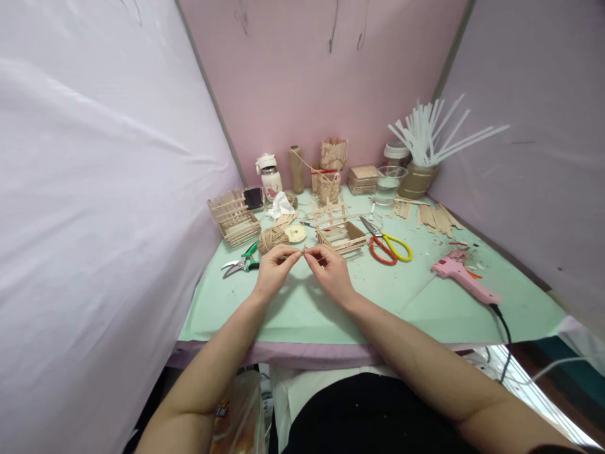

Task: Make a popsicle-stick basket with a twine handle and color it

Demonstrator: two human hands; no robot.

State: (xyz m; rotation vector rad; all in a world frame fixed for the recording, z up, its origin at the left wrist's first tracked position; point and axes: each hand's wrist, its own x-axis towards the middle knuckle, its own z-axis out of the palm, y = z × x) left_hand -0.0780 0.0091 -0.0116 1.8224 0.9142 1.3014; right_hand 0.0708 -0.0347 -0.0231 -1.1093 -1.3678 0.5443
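Note:
My left hand (275,271) and my right hand (332,272) meet over the middle of the table, thumbs and fingertips pinched closely together. Whatever lies between the fingertips is tiny; a short tan bit shows, too small to name. Just behind my left hand sits a ball of tan yarn (273,240) with a round pale label (296,234). Green-handled pruning shears (243,260) lie to its left, partly covered by that hand. Beyond my right hand stands a small basket of wooden sticks (347,238). Scissors (388,247) with red and yellow handles rest to its right.
A pink glue gun (466,280) lies at the right, its cord running off the front edge. Another stick basket (235,221) stands at the left. Loose wooden sticks (437,219), a water cup (390,189), a bottle (270,180) and white glue sticks (425,135) line the back.

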